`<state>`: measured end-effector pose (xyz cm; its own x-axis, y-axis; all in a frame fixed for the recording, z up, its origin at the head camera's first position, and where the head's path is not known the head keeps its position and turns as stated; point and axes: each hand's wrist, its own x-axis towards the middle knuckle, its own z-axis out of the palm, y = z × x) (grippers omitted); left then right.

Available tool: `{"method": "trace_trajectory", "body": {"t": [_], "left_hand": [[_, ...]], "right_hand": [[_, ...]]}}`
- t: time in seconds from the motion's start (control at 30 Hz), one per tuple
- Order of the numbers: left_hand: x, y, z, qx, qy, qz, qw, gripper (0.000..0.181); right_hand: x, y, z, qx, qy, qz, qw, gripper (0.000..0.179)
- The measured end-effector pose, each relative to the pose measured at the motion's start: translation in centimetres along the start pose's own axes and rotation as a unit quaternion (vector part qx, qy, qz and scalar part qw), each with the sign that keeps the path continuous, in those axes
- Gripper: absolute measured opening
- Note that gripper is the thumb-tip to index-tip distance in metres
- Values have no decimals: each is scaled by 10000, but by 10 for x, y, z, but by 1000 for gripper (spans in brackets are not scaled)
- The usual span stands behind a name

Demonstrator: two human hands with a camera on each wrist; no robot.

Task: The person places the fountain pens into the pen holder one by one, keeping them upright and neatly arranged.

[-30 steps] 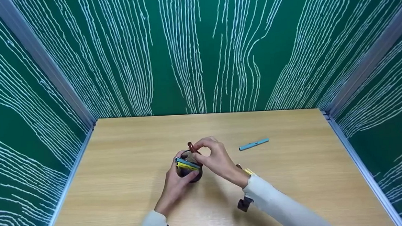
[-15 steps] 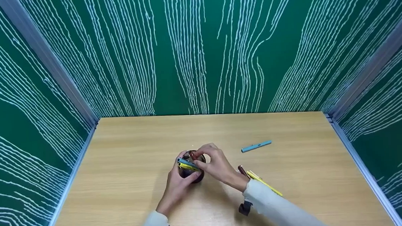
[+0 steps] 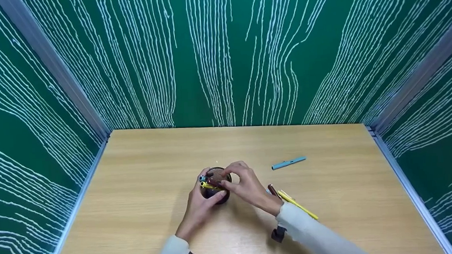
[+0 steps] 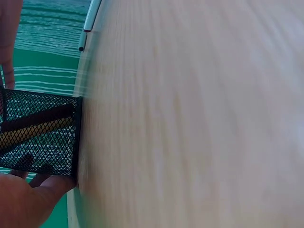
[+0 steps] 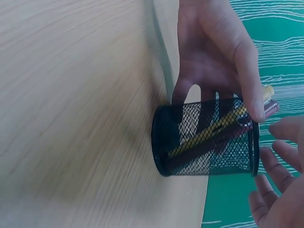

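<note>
A black mesh pen cup (image 3: 222,198) stands upright on the table, and my left hand (image 3: 201,203) grips its side, thumb at the front. In the right wrist view the left thumb presses near the rim of the cup (image 5: 209,137). A yellow pen (image 3: 209,186), a blue pen (image 3: 202,178) and a dark red pen (image 3: 214,181) lean in the cup with their ends at the left side of the rim. My right hand (image 3: 248,186) is at the right of the rim, thumb and forefinger apart. In the right wrist view its fingers (image 5: 280,166) are loosely bent with nothing between them.
On the table (image 3: 146,158), a blue pen (image 3: 288,162) lies to the right of the cup. Nearer the right forearm lie a dark brown pen (image 3: 273,190) and a yellow pen (image 3: 298,205), partly hidden by the wrist. A green wall with white lines (image 3: 222,65) rises behind.
The dark red pen, pinched upright above the rim earlier, has gone down into the cup and tipped left. My right fingers have let it go. My left hand keeps its grip.
</note>
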<state>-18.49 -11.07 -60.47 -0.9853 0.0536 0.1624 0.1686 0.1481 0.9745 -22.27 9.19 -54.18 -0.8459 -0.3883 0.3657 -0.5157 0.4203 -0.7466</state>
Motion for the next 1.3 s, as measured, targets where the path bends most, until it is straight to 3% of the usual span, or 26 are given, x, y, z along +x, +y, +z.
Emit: {"method": "trace_trajectory", "body": {"t": [0.33,0.53,0.8,1.3], "left_hand": [[0,0,1,-144,27,-65,9999,88],[0,1,1,48,114,-206,9997,90],[-1,2,6,-84,104,-174,9998,89],[-2,1,1,-32,105,-247,9996,88]], "right_hand": [[-20,19,-31,-121,580,125,9982,15],[-31,26,-49,-13,765,599,9953,17],[-49,37,-70,151,901,1003,9908,18],[-89,60,-85,8,1032,1581,9820,13]]}}
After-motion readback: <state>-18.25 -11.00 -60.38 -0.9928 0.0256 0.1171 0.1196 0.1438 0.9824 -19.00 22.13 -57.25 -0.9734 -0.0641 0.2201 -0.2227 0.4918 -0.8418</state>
